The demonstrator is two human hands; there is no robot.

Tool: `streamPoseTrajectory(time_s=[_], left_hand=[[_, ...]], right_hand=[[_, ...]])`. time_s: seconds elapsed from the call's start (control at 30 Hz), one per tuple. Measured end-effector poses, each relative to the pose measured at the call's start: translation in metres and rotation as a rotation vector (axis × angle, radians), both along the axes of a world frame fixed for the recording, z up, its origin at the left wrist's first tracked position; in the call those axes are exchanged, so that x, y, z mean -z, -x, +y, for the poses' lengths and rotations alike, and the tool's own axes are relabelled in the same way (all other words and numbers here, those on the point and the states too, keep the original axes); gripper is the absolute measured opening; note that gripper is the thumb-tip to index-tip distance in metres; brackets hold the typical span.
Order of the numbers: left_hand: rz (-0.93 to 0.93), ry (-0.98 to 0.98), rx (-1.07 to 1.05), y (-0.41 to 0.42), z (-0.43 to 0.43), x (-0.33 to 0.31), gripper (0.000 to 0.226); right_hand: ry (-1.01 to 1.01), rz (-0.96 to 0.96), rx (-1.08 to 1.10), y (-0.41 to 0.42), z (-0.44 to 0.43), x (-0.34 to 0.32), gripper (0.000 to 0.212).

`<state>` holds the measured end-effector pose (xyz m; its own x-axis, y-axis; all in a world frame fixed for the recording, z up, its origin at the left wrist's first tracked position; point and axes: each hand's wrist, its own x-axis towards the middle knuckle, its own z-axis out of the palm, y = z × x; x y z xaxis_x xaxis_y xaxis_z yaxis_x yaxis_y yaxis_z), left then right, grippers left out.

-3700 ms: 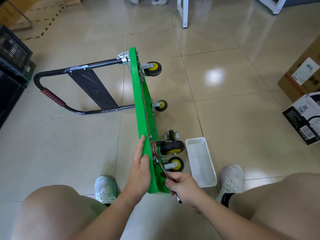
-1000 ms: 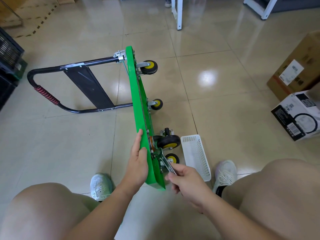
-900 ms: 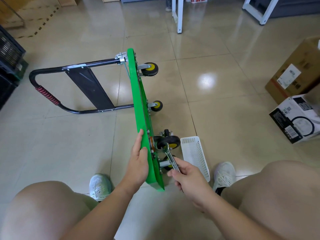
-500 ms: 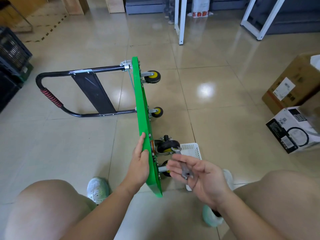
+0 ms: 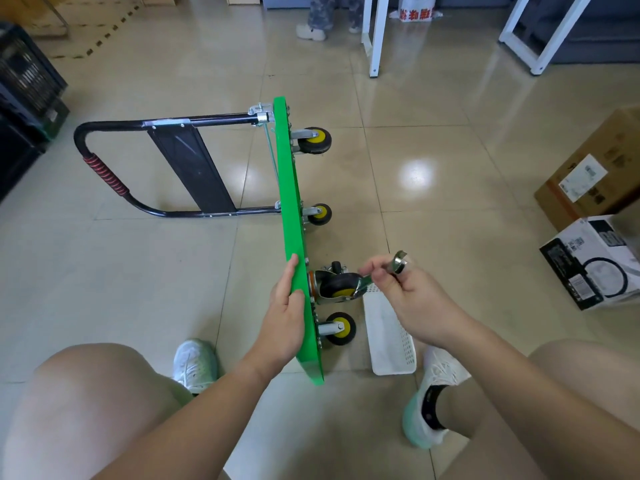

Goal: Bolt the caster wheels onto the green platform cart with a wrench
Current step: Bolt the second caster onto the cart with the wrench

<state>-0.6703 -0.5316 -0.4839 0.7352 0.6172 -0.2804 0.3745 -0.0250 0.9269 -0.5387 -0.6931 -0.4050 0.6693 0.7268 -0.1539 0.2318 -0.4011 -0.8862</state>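
Note:
The green platform cart [image 5: 291, 202] stands on its long edge on the tiled floor, its black folding handle [image 5: 104, 174] lying out to the left. Several black and yellow caster wheels stick out to the right of the deck, among them a large near caster [image 5: 337, 285] and a smaller one [image 5: 341, 328] below it. My left hand [image 5: 285, 317] grips the deck's near upper edge. My right hand [image 5: 408, 292] holds a silver wrench [image 5: 394, 265] in its fingers, lifted to the right of the near caster and apart from the deck.
A white plastic basket [image 5: 389, 337] lies on the floor right of the cart, by my right shoe. Cardboard boxes [image 5: 595, 188] and a black and white box [image 5: 595, 261] sit at the right. Black crates [image 5: 24, 88] stand far left. A person's legs [image 5: 325, 12] and white table legs are beyond.
My right hand has pulled the wrench off the near caster's mounting and lifted it to the right, turning it in the fingers. My left hand stays on the deck edge. The view has tilted up.

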Motion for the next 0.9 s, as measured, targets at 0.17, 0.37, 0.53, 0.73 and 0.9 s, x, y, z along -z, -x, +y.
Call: streamPoseTrajectory(time_s=[0.17,0.37,0.53,0.73,0.9], left_hand=[[-0.007,0.015,-0.004,-0.001,0.0,0.004,0.06],[-0.026,0.02,-0.014,-0.001,0.003,0.008,0.061],[-0.023,0.017,-0.02,-0.002,0.004,0.012,0.061],[-0.038,-0.018,-0.007,-0.001,0.005,0.013,0.063],[-0.035,-0.021,-0.003,0.0,0.005,0.013,0.061]], right_hand=[[-0.037,0.022,-0.062,0.001,0.015,0.007,0.023],[-0.094,0.048,0.023,0.013,0.025,0.015,0.031],[-0.093,0.027,0.023,0.021,0.029,0.016,0.033],[-0.057,-0.032,-0.056,0.023,0.031,0.015,0.028],[-0.042,-0.128,-0.126,0.025,0.037,0.01,0.036]])
